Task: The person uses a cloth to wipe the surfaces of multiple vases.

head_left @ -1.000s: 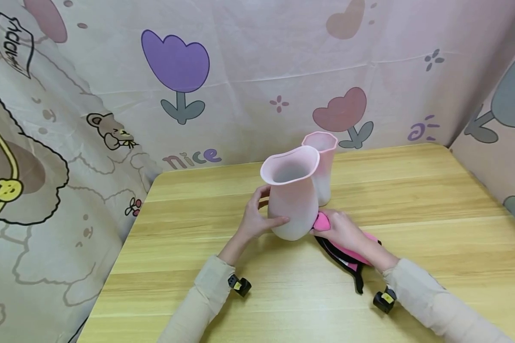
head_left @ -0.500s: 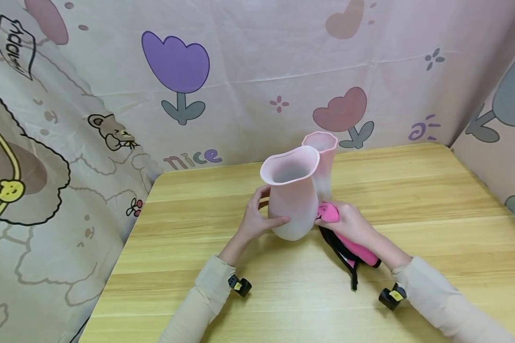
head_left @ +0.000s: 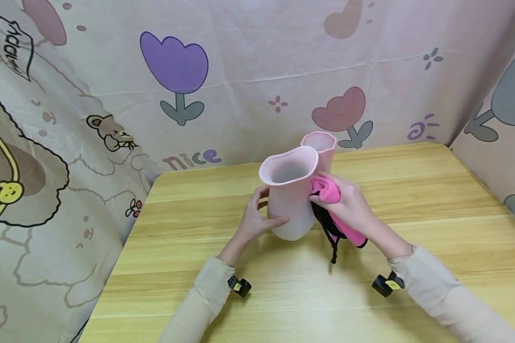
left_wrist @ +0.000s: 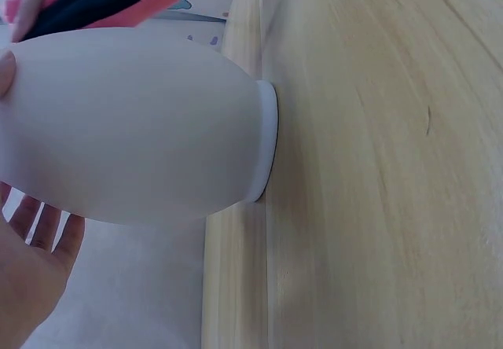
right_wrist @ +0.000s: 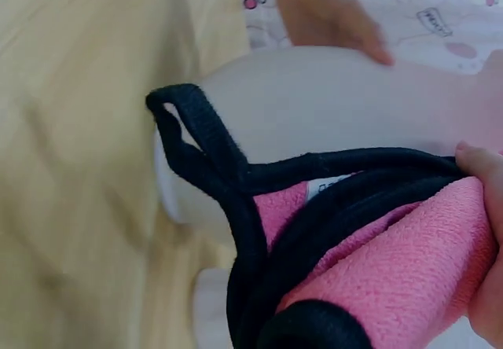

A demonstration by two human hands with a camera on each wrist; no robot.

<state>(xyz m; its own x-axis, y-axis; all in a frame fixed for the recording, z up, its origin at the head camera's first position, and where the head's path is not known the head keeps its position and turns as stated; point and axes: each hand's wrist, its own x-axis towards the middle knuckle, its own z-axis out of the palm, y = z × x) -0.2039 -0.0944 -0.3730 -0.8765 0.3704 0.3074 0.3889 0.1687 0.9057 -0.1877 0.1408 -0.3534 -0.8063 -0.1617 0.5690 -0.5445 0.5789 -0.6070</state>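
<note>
A pink-to-white vase (head_left: 293, 205) with a wavy flared rim stands upright on the wooden table. My left hand (head_left: 257, 214) grips its left side, thumb across the front and fingers around the back. In my right hand (head_left: 352, 202) is a bunched pink cloth (head_left: 326, 189) with black edging, pressed against the vase's right side. The cloth's black hanging loop (right_wrist: 185, 121) dangles in front of the vase in the right wrist view. From the left wrist, the vase's white foot (left_wrist: 269, 141) shows resting on the tabletop.
Just behind the first vase, partly hidden by it and my right hand, stands a second, slimmer pink vase (head_left: 322, 143). The wooden table (head_left: 189, 205) reaches back to a printed fabric backdrop (head_left: 240, 57), with more fabric at both sides.
My right hand has moved up along the vase's right side with the cloth, lifting its lower part off the table. The left hand and the vase have stayed in place.
</note>
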